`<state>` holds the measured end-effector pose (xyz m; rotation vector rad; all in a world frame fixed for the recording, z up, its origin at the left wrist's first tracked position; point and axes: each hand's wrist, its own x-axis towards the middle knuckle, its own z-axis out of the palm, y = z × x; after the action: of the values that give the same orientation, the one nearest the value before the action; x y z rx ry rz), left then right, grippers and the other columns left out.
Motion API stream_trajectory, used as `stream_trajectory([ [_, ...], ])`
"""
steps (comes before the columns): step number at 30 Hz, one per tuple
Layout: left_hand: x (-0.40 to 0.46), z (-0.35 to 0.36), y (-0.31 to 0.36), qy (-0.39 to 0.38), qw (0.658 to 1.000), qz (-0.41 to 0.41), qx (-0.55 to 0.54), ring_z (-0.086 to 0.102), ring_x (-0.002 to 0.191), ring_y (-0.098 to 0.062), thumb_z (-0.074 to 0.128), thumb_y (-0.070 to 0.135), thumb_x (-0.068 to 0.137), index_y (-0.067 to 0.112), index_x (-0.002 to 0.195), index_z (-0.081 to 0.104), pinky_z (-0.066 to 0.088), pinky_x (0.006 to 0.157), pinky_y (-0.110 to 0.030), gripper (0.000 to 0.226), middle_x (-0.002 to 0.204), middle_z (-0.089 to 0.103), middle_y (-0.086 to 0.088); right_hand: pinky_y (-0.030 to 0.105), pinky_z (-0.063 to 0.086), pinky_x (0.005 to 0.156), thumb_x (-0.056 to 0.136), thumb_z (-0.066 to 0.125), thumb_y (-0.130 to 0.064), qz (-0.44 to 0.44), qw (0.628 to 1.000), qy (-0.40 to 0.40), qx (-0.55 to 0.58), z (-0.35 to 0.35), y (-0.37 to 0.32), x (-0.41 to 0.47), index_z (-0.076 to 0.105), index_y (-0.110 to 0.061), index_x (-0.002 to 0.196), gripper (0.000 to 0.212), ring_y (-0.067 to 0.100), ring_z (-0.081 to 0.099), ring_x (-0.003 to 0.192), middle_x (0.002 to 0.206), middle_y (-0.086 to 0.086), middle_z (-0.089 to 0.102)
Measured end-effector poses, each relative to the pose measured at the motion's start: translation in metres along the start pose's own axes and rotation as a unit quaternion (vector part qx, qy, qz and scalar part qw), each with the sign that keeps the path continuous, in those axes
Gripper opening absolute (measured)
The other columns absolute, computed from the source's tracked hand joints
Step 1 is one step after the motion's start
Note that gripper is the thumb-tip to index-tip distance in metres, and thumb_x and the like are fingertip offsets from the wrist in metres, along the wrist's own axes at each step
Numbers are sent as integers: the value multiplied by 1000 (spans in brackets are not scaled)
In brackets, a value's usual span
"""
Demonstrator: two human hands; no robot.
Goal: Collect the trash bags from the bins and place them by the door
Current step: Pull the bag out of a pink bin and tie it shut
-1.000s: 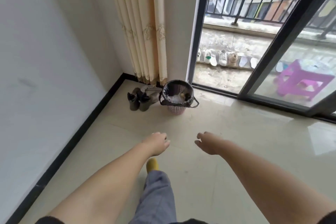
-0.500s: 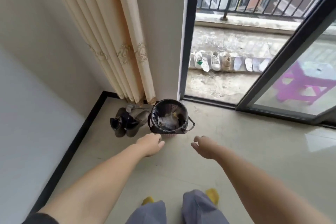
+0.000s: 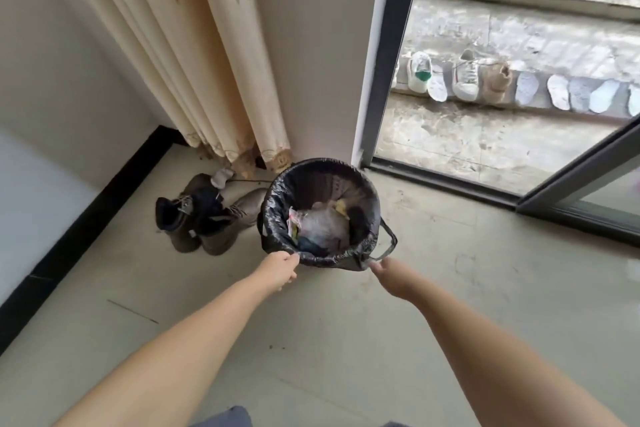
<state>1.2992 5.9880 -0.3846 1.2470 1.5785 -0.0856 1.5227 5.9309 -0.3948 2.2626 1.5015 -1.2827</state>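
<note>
A small round bin lined with a black trash bag (image 3: 277,218) stands on the tiled floor by the wall corner, next to the open balcony door. Crumpled paper and wrappers (image 3: 320,225) lie inside it. The bag's rim is folded over the bin, which hides the bin itself. A handle loop (image 3: 389,239) hangs at its right. My left hand (image 3: 278,269) pinches the near rim of the bag. My right hand (image 3: 393,276) pinches the bag at the base of that loop.
A pair of dark boots (image 3: 197,218) lies just left of the bin, under a cream curtain (image 3: 194,62). The dark door frame (image 3: 388,62) rises behind the bin, and the sliding pane (image 3: 581,177) is at the right. Shoes (image 3: 464,80) line the balcony outside.
I have come closer to the bin. Both hands moved forward from open air to the bag's near rim and took hold of it.
</note>
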Motion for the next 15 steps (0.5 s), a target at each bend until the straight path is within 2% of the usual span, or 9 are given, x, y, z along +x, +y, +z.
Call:
stream_trajectory([
  [2, 36, 9, -20, 13, 997, -34, -72, 58, 92, -23, 35, 36, 99, 8, 117, 52, 45, 80, -31, 37, 105, 62, -12, 40, 48, 86, 99, 23, -49, 27, 997, -10, 75, 25, 4, 40, 51, 2, 122, 62, 35, 58, 110, 110, 15, 58],
  [4, 71, 15, -40, 19, 987, -61, -146, 61, 95, -26, 38, 44, 98, 8, 129, 46, 47, 83, -35, 48, 110, 63, -15, 42, 53, 75, 94, 23, -58, 64, 980, -20, 188, 45, 11, 76, 47, -2, 126, 69, 31, 62, 102, 116, 13, 55],
  [6, 103, 19, -55, 8, 964, -66, -257, 63, 87, -28, 46, 48, 94, 7, 123, 50, 51, 82, -41, 50, 97, 64, -16, 42, 54, 73, 92, 24, -64, 75, 948, -53, 305, 52, 17, 99, 45, -9, 126, 68, 30, 62, 101, 124, 14, 53],
  [8, 126, 26, -65, -10, 930, -50, -364, 63, 77, -28, 53, 44, 92, 8, 109, 56, 52, 78, -45, 40, 84, 61, -16, 43, 56, 71, 90, 28, -66, 48, 904, -105, 412, 58, 23, 115, 48, -13, 118, 63, 33, 63, 103, 120, 15, 57],
  [10, 144, 36, -73, -21, 899, -27, -437, 63, 78, -29, 56, 33, 92, 8, 106, 57, 54, 75, -47, 29, 90, 60, -18, 45, 57, 72, 93, 36, -57, 15, 858, -124, 498, 63, 25, 128, 53, -12, 114, 52, 35, 66, 101, 112, 15, 63],
  [11, 149, 41, -76, -24, 885, -18, -465, 62, 80, -28, 57, 28, 91, 9, 105, 57, 54, 75, -47, 24, 93, 59, -17, 45, 57, 73, 95, 41, -47, 9, 840, -109, 531, 64, 25, 132, 54, -11, 115, 43, 34, 67, 98, 108, 15, 65],
  [13, 152, 43, -77, -21, 864, -2, -504, 60, 78, -23, 58, 24, 90, 12, 96, 58, 52, 74, -46, 13, 89, 59, -12, 43, 56, 73, 96, 48, -27, 7, 796, -59, 602, 64, 22, 135, 54, -10, 112, 25, 30, 67, 88, 99, 12, 66],
  [15, 151, 38, -75, -11, 841, 7, -541, 57, 73, -19, 57, 24, 91, 13, 86, 58, 51, 73, -42, 12, 82, 58, -8, 37, 58, 64, 95, 51, -15, 11, 743, -44, 668, 63, 19, 132, 55, -11, 100, 8, 25, 64, 80, 94, 11, 63],
])
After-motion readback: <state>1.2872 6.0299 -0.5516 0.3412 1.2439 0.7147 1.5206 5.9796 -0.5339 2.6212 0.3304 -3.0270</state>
